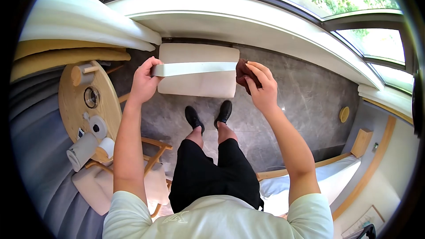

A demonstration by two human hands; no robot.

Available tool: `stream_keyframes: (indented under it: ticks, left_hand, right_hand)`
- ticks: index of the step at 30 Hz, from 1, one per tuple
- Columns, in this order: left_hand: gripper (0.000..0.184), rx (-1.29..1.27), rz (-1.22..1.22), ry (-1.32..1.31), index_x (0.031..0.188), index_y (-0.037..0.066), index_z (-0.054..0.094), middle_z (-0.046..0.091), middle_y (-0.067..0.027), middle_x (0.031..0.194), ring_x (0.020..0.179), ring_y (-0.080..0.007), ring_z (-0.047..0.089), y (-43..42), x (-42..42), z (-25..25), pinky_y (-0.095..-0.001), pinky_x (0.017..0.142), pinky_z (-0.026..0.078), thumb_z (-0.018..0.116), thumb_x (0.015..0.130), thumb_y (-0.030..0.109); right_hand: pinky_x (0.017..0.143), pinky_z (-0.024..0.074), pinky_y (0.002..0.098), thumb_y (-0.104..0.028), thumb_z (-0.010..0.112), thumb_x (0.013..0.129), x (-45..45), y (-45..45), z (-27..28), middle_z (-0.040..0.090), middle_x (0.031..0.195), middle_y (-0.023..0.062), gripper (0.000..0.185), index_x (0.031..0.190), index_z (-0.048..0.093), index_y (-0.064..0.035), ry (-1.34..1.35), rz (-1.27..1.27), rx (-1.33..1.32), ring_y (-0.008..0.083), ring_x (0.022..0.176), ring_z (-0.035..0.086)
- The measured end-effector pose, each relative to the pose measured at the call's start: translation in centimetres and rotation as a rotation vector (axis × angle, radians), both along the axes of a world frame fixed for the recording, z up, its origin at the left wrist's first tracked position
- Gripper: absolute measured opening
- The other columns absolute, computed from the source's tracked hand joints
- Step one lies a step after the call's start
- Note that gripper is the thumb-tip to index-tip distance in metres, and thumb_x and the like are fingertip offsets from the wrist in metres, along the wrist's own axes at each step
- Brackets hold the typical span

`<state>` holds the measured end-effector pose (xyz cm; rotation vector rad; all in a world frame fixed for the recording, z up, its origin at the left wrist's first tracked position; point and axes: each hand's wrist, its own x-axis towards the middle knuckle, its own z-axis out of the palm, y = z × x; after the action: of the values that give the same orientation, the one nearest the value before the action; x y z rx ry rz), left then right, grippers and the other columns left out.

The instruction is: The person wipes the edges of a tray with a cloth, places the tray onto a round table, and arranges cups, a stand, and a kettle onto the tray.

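A pale, whitish flat strip [199, 68] stretches level between my two hands, above a cream cushioned seat [197, 87] on the floor. Its left end is pinched in my left hand [146, 79], with the fingers closed round it. My right hand [264, 87] is closed on a crumpled dark brown cloth [246, 74], which touches the strip's right end. Whether the right fingers also grip the strip itself is hidden by the cloth.
A round wooden table [66, 93] at the left holds a glass dish, rolls and a grey cylinder. A wooden-framed chair [155, 168] stands beside it. Windows [372, 40] and a sill run along the top. A bed edge [327, 177] lies lower right.
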<state>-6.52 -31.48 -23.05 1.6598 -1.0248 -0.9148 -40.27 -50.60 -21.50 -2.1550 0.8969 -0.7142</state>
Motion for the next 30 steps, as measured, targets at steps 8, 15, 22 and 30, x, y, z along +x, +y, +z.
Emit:
stream_keyframes:
  ticks: [8, 15, 22, 30]
  left_hand:
    - [0.020, -0.040, 0.086, 0.454, 0.100, 0.009, 0.060, 0.058, 0.0060, 0.095, 0.087, -0.0045, 0.055, 1.4, 1.1, -6.7, -0.0226, 0.081, 0.047, 0.077, 0.092, 0.000]
    - [0.021, -0.052, 0.082, 0.504, 0.097, 0.010, 0.060, 0.059, 0.0063, 0.092, 0.087, -0.0040, 0.055, 2.6, 1.2, -12.7, -0.0218, 0.081, 0.047, 0.078, 0.091, 0.001]
    - [0.022, -0.098, 0.072, 0.445, 0.096, 0.010, 0.059, 0.061, 0.0048, 0.092, 0.087, -0.0055, 0.056, 3.3, 3.2, -15.6, -0.0233, 0.082, 0.047, 0.079, 0.090, 0.002]
    - [0.023, -0.207, 0.080, 0.578, 0.097, 0.011, 0.060, 0.063, 0.0000, 0.102, 0.108, -0.0135, 0.058, 3.7, 4.7, -18.7, -0.0305, 0.098, 0.046, 0.078, 0.088, 0.000]
  right_hand:
    - [0.096, 0.0552, 0.0401, -0.002, 0.076, 0.086, 0.6, 0.9, 0.5, 0.071, 0.126, 0.0111, 0.033, 0.120, 0.073, -0.0050, -0.002, 0.003, 0.042, 0.0314, 0.113, 0.067]
    - [0.096, 0.0556, 0.0395, -0.001, 0.077, 0.085, 1.7, 1.6, -1.4, 0.071, 0.125, 0.0122, 0.034, 0.119, 0.073, -0.0040, -0.001, 0.022, 0.011, 0.0313, 0.113, 0.068]
    - [0.095, 0.0561, 0.0392, -0.001, 0.077, 0.085, 2.0, 2.6, -3.7, 0.072, 0.124, 0.0123, 0.034, 0.119, 0.073, -0.0040, 0.007, 0.014, 0.006, 0.0315, 0.112, 0.068]
    - [0.096, 0.0559, 0.0392, -0.002, 0.077, 0.086, 2.6, 4.4, -5.6, 0.072, 0.124, 0.0124, 0.033, 0.118, 0.073, -0.0039, 0.015, 0.005, 0.032, 0.0319, 0.112, 0.069]
